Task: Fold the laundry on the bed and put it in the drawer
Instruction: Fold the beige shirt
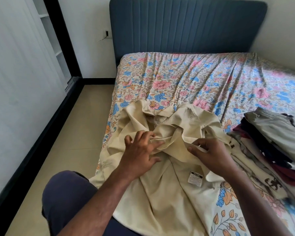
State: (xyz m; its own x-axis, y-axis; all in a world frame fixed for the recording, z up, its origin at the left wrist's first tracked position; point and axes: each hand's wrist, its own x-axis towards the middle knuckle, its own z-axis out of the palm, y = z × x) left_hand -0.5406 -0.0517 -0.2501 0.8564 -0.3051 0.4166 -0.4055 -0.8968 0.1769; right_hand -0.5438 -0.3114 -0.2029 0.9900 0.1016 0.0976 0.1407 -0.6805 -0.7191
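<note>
A cream shirt [162, 189] lies crumpled and inside out on the near left part of the bed [186, 79], its care label showing. My left hand [140, 154] rests on the bunched middle of the shirt with fingers spread, fingertips pressing into a fold. My right hand [209, 154] pinches a fold of the shirt's fabric between thumb and fingers, just right of the left hand. A pile of other laundry [269, 150] in grey, navy, maroon and cream lies at the right edge of the bed.
The bed has a floral sheet and a blue padded headboard [186, 26]. Beige floor [71, 137] runs along the bed's left side. A white wardrobe front [15, 82] with a black base stands at the left. My knee [68, 198] is at the bed's near edge.
</note>
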